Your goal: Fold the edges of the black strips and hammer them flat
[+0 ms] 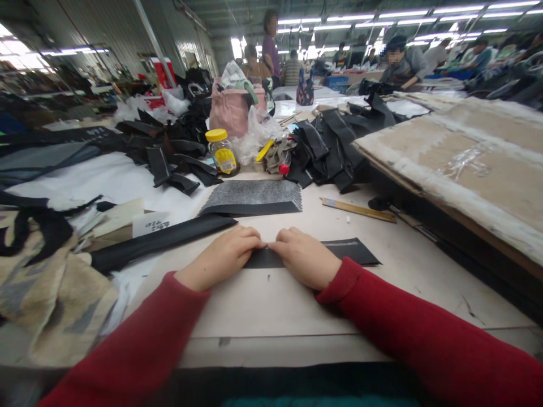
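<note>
A flat black fabric piece (348, 251) lies on the worktable (271, 305) in front of me. My left hand (223, 257) and my right hand (303, 257) rest on its left part, fingertips meeting at the top edge, fingers curled and pinching the fabric. Both arms wear red sleeves. Just beyond the hands lies a grey fabric stack (254, 198) with a zigzag right edge, and a long black strip (161, 240) runs off to the left.
A wooden ruler (358, 210) lies to the right. A yellow-lidded jar (221, 151), a pink bag (233, 110) and piles of black fabric pieces (331, 150) stand farther back. A padded board (470, 164) is at right, patterned cloth (51, 288) at left. Other people work in the background.
</note>
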`<action>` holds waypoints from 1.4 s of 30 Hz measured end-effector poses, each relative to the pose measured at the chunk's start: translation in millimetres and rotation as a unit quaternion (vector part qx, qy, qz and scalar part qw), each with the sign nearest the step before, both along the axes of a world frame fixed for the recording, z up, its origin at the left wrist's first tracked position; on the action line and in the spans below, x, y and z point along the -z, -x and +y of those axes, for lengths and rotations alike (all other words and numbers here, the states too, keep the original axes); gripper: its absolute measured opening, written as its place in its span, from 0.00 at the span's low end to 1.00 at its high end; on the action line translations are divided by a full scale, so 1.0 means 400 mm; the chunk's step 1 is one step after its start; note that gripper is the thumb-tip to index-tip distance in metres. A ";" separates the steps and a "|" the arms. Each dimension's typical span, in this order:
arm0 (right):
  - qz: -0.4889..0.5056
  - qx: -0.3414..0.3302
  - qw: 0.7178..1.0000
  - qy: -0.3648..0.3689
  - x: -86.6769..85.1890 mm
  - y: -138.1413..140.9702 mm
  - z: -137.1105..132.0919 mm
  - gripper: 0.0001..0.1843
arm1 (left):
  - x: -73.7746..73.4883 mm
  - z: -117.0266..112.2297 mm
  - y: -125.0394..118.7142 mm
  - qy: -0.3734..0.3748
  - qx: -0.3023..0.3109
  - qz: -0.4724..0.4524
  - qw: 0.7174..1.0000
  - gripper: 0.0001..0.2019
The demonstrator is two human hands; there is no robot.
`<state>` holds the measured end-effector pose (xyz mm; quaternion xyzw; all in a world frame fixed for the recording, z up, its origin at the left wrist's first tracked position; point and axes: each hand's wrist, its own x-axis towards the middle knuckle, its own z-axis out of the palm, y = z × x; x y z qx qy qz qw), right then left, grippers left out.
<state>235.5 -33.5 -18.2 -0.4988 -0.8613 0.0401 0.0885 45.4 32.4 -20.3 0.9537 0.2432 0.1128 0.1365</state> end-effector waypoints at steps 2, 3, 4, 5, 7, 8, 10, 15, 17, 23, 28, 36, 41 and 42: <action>-0.025 0.001 1.000 -0.011 -0.004 0.007 -0.006 0.13 | -0.003 -0.014 0.000 -0.030 -0.004 0.026 0.999 0.15; -0.033 0.002 0.999 -0.015 -0.006 0.010 -0.008 0.13 | -0.003 -0.020 0.000 -0.038 -0.010 0.032 0.999 0.16; -0.039 0.002 0.999 -0.017 -0.007 0.012 -0.010 0.13 | -0.003 -0.025 -0.001 -0.039 -0.017 0.033 0.999 0.15; -0.042 0.002 0.999 -0.019 -0.008 0.013 -0.011 0.13 | -0.002 -0.029 -0.001 -0.036 -0.024 0.028 0.999 0.15; -0.045 0.002 0.999 -0.020 -0.009 0.012 -0.011 0.13 | 0.000 -0.031 -0.001 -0.015 -0.036 0.009 0.999 0.13; -0.045 0.003 0.999 -0.021 -0.009 0.010 -0.011 0.13 | 0.000 -0.030 0.001 0.000 -0.045 -0.002 0.999 0.12; -0.043 0.000 0.999 -0.022 -0.009 0.007 -0.012 0.13 | -0.002 -0.025 0.005 0.035 -0.080 -0.023 0.996 0.12; -0.045 -0.001 0.999 -0.011 -0.011 -0.004 -0.028 0.16 | -0.015 -0.025 0.013 0.172 -0.158 -0.035 0.972 0.21; -0.048 0.006 0.999 0.006 -0.024 -0.023 -0.041 0.17 | -0.016 -0.028 0.010 0.219 -0.165 -0.039 0.961 0.24; 0.003 0.105 0.993 0.055 -0.143 -0.192 -0.075 0.24 | -0.008 -0.029 -0.002 0.286 -0.172 -0.084 0.939 0.23; 0.016 0.163 0.983 0.086 -0.158 -0.287 -0.071 0.23 | 0.002 -0.018 -0.014 0.323 -0.169 -0.134 0.921 0.21; 0.060 0.034 0.960 0.273 -0.090 -0.184 -0.086 0.18 | 0.025 -0.005 -0.033 0.304 -0.200 -0.166 0.917 0.24; 0.093 0.024 0.950 0.296 -0.088 -0.165 -0.067 0.14 | 0.018 0.008 -0.081 0.271 -0.186 -0.151 0.932 0.22; 0.102 0.050 0.955 0.273 -0.081 -0.163 -0.056 0.15 | 0.017 0.011 -0.093 0.272 -0.174 -0.147 0.935 0.22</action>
